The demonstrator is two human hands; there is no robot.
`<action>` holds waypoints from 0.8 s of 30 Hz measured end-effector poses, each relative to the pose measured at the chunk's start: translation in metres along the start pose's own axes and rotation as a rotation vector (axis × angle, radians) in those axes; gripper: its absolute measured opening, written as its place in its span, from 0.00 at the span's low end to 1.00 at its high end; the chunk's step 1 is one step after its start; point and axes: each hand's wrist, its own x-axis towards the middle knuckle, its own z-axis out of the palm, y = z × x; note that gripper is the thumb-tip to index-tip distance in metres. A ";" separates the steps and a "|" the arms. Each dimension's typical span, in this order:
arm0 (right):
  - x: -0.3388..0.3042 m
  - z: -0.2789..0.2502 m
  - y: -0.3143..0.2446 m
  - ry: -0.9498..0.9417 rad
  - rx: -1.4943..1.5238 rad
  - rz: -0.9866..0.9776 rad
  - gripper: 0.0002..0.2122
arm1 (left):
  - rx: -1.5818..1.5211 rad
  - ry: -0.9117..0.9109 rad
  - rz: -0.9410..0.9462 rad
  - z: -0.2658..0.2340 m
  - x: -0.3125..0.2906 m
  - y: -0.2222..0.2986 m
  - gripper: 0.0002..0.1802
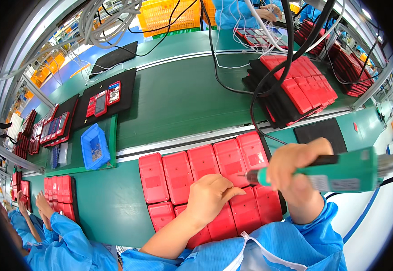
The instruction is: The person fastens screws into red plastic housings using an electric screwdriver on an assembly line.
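Observation:
Rows of red plastic device housings [177,171] lie back side up on a dark mat in front of me. In my right hand [291,169] is a green electric screwdriver [358,170], held nearly level with its tip pointing left over the housings. The tip is close to my left hand's fingertips, and I cannot tell whether it touches a housing. My left hand [209,197] hovers over the middle of the rows with fingers curled and thumb against them in a pinch. Whatever is between those fingertips, if anything, is too small to make out.
A blue bin [92,145] of small metal parts stands left. Beyond it, a black mat [119,101] bears open red devices. Stacked red housings [305,83] sit far right behind hanging black cables [254,97]. Co-workers' hands show at left [44,205] and far side [268,12].

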 end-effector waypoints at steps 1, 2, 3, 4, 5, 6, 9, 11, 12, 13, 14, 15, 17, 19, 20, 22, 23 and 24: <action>0.001 0.002 -0.007 -0.007 0.012 -0.027 0.12 | 0.013 0.004 0.016 0.000 0.002 0.002 0.13; 0.002 0.003 -0.012 -0.014 0.025 -0.053 0.13 | 0.014 0.003 0.019 0.000 0.001 0.002 0.13; 0.002 0.005 -0.015 -0.014 0.026 -0.058 0.13 | 0.015 0.012 0.027 0.001 0.001 0.002 0.13; 0.001 0.007 -0.018 0.006 0.031 -0.061 0.13 | 0.016 0.021 0.036 0.001 0.001 0.001 0.13; -0.001 0.008 -0.019 0.025 0.037 -0.064 0.13 | 0.018 0.022 0.039 0.000 0.001 0.001 0.13; -0.002 0.008 -0.019 0.024 0.038 -0.066 0.13 | -0.009 0.041 0.055 0.001 0.000 0.002 0.11; -0.004 0.008 -0.019 0.055 0.052 -0.053 0.13 | -0.039 0.071 0.068 0.002 0.000 0.002 0.09; -0.004 0.008 -0.020 0.059 0.055 -0.060 0.13 | -0.042 0.083 0.064 0.002 -0.002 0.002 0.09; -0.003 0.008 -0.021 0.057 0.055 -0.063 0.13 | -0.041 0.085 0.062 0.002 -0.002 0.004 0.09; -0.003 0.009 -0.022 0.053 0.052 -0.067 0.13 | -0.039 0.087 0.060 0.002 -0.002 0.005 0.09; -0.002 0.009 -0.023 0.049 0.049 -0.069 0.13 | -0.039 0.089 0.061 0.002 -0.001 0.005 0.09; -0.002 0.009 -0.023 0.046 0.050 -0.069 0.13 | -0.063 0.098 0.067 0.002 -0.001 0.005 0.09; -0.001 0.009 -0.021 0.070 0.087 -0.015 0.13 | -0.088 0.111 0.069 0.003 -0.002 0.003 0.09; 0.005 0.010 -0.021 0.045 0.050 -0.021 0.13 | -0.094 0.125 0.104 0.002 -0.003 0.005 0.09; 0.007 0.011 -0.020 0.025 0.008 -0.029 0.13 | -0.088 0.132 0.098 0.001 -0.004 0.004 0.09; 0.010 0.013 -0.018 0.017 0.021 -0.027 0.13 | -0.082 0.114 0.107 0.000 -0.001 0.003 0.09; 0.011 0.013 -0.018 0.014 0.030 -0.024 0.13 | -0.077 0.125 0.103 -0.002 -0.001 0.004 0.09; 0.012 0.014 -0.015 0.010 0.043 -0.020 0.13 | -0.100 0.116 0.056 -0.004 -0.001 0.003 0.09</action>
